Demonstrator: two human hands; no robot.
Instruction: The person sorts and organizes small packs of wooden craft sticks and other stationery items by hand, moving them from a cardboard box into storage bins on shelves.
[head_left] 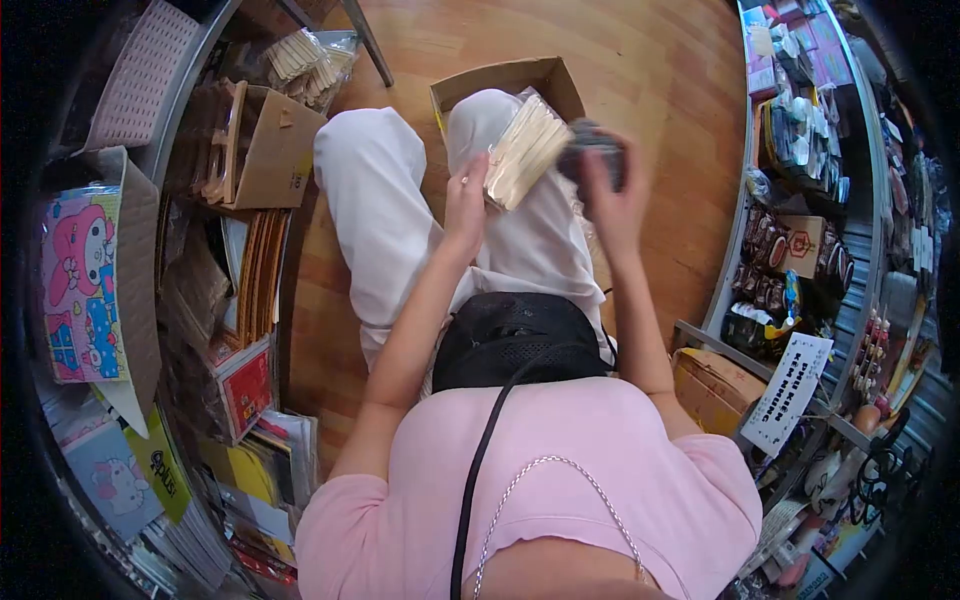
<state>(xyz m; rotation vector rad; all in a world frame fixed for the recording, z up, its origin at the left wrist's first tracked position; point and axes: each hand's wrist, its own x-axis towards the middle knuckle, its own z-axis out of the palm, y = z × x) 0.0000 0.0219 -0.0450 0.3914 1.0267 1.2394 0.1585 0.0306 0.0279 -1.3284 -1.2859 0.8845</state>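
Observation:
My left hand is closed around the lower left edge of a pack of wooden craft sticks, tilted above my right knee. Clear wrapping shows along the pack's upper edge. On the other side, my right hand grips a dark grey, soft-looking wad, smeared by motion. It overlaps the right end of the sticks in this view. Behind the pack and my knee stands an opened cardboard box on the wooden floor.
Shelves flank me on both sides. On the left are more packs of sticks, a cardboard box, frames and a cartoon-printed pad. The right shelf carries packaged goods and a white lettered sign. A black waist bag sits on my lap.

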